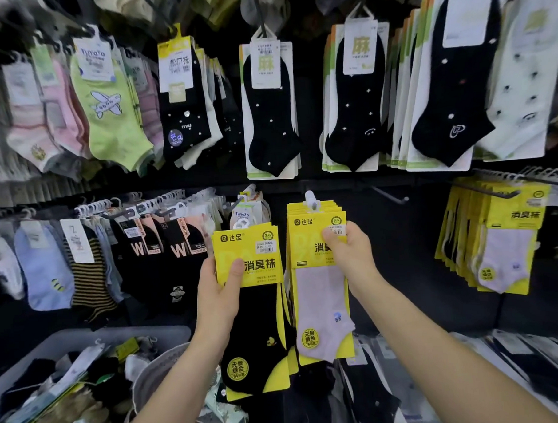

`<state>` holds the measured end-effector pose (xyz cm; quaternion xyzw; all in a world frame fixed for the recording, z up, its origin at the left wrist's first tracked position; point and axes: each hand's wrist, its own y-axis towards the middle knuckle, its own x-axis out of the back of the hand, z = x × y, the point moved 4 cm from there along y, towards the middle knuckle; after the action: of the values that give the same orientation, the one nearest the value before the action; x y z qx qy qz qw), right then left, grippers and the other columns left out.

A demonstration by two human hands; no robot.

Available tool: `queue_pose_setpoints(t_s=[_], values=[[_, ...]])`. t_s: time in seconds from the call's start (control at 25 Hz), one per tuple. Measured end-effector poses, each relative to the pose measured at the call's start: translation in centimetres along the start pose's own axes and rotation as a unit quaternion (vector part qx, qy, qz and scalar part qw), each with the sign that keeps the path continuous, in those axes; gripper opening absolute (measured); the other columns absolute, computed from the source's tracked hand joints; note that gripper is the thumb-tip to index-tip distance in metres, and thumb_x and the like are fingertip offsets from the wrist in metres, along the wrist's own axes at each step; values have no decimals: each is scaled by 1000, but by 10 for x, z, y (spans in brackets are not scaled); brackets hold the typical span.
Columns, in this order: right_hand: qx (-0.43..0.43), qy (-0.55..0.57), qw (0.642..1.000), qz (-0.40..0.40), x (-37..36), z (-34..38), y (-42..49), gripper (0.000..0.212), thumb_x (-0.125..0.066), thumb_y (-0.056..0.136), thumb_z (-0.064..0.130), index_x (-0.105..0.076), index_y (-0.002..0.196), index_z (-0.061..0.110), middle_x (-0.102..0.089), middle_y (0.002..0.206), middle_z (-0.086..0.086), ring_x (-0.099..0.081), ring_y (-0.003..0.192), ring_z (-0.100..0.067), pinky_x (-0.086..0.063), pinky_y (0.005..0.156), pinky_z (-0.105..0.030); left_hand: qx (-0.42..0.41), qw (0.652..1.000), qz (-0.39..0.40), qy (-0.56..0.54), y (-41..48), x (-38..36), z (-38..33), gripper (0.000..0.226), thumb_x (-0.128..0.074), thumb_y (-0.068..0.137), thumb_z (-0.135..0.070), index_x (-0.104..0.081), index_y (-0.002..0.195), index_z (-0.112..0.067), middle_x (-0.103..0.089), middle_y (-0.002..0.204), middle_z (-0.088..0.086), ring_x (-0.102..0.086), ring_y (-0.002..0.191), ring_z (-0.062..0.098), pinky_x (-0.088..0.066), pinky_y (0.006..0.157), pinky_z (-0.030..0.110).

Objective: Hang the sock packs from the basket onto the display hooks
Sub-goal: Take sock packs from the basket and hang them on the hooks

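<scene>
Left hand (pixel 220 287) gripped a stack of yellow card packs w/ black socks (pixel 254 324), thumb on the front of the card & fingers curled round the back. It held the stack upright in front of the dark display wall, w/ a white plastic hanger loop (pixel 241 225) at the top. Right hand (pixel 350 256) was just beside it. Its fingers curled over the top right part of a bunch of yellow card packs w/ pale purple socks (pixel 320 305) & pinched the front card. That bunch hung down from a white clip (pixel 312 201) up top; couldn't tell if the clip sat on a hook. The 2 bunches were side by side, nearly touching. A grey plastic basket (pixel 85 336) sat low on the L, full of mixed sock packs. A bare black metal hook (pixel 390 196) stuck out to the R of the purple bunch. More yellow packs w/ pale socks (pixel 503 256) hung further R. Up above hung black socks w/ white dots (pixel 270 115) & a green sock w/ a plane on it (pixel 110 113).
</scene>
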<state>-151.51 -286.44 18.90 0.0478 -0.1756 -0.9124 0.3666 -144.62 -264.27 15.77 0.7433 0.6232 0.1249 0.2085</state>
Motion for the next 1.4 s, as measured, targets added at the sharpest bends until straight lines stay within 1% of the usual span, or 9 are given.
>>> queue_pose_setpoints(t_s=[0.24,0.4,0.48,0.56,0.72,0.92,1.12,1.32,1.4], values=[[-18,-35,999,-12,-7,-4,21,10,-57,90,27,-53,81,25,-65,93,-4,-64,91,-24,-53,84,-48,-4,1000,11,-1,9,-11,-9,13,-54,92,-25,-50,98,-35,-65,100,-9,-66,89,3,-51,68,15],[-41,-98,994,1,-6,-8,23,15,-56,90,32,-55,97,19,-63,103,-4,-61,98,-24,-49,90,-46,-5,1000,10,5,14,-8,-12,13,-55,92,-25,-50,103,-30,-65,103,-4,-64,94,10,-52,76,24],[-13,-173,982,-76,2,-4,16,29,-59,87,38,-52,108,19,-59,106,1,-54,105,-22,-39,96,-42,-3,1000,12,5,12,-8,-12,14,-55,91,-27,-50,103,-31,-66,104,-3,-65,93,11,-53,78,28],[68,-132,983,-113,3,5,-4,27,-62,84,40,-49,101,24,-55,96,5,-51,100,-19,-36,90,-37,-2,1000,17,6,9,-12,-12,12,-56,91,-28,-50,99,-33,-67,103,-2,-66,93,12,-54,79,32],[57,-34,996,58,-28,13,-38,34,-73,71,49,-46,82,31,-50,78,8,-50,71,-8,-41,62,-19,-6,1000,28,13,0,-31,-8,12,-59,89,-26,-53,98,-30,-66,102,-2,-66,94,13,-54,77,28],[31,-2,999,39,-18,11,-38,20,-70,81,26,-58,88,12,-67,84,0,-63,76,-16,-54,71,-39,-13,994,78,-72,-9,-44,-5,42,-53,87,-35,-49,123,-14,-66,111,-1,-67,92,4,-52,71,16],[30,58,997,45,-1,4,-40,16,-61,89,16,-54,90,29,-71,90,4,-69,78,-6,-56,66,-22,9,996,58,-66,-7,-40,5,45,-42,98,-24,-36,139,-7,-64,117,-2,-64,96,2,-51,75,13],[55,53,997,-32,23,9,-24,17,-57,92,16,-52,89,31,-67,96,-1,-66,89,-14,-56,78,-34,31,998,22,-47,-1,-27,9,19,-42,98,-24,-54,111,-17,-67,109,8,-66,93,16,-54,76,29],[59,40,997,-24,20,13,-15,16,-57,91,17,-51,89,32,-67,98,0,-65,92,-16,-55,83,-39,33,998,22,-40,0,-20,9,22,-41,99,-23,-54,113,-12,-66,109,11,-66,96,22,-54,82,40]])
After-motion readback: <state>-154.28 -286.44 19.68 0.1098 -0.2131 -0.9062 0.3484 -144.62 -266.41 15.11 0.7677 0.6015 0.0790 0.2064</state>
